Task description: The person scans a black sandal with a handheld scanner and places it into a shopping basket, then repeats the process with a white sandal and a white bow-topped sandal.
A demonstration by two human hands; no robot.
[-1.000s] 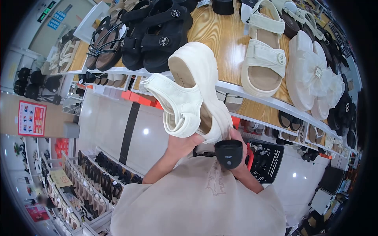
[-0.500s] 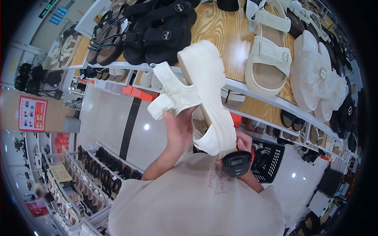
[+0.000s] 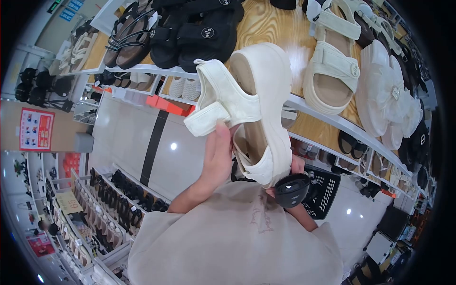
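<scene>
A white thick-soled sandal point(image 3: 273, 90) is held up in front of my chest, tilted on its side, with its toe end pointing down toward me. My left hand point(image 3: 218, 154) is closed on its white strap point(image 3: 209, 118), thumb on the outside of the strap's end. At the toe end, my right hand point(image 3: 297, 166) grips the sole, its fingers partly hidden. A black rounded device point(image 3: 291, 190) sits against my right hand and covers much of it; how it is attached I cannot make out.
Beyond the sandal is a wooden shelf point(image 3: 266, 28) with black sandals point(image 3: 204, 38), a white sandal point(image 3: 332, 78) and white bow slippers point(image 3: 380, 95). A black basket point(image 3: 325, 192) is at lower right. Shoe racks point(image 3: 104, 204) stand at lower left, beside the tiled floor point(image 3: 183, 166).
The sandal has turned so that more of its insole and straps face me, and it has shifted slightly right. Both hands keep their hold.
</scene>
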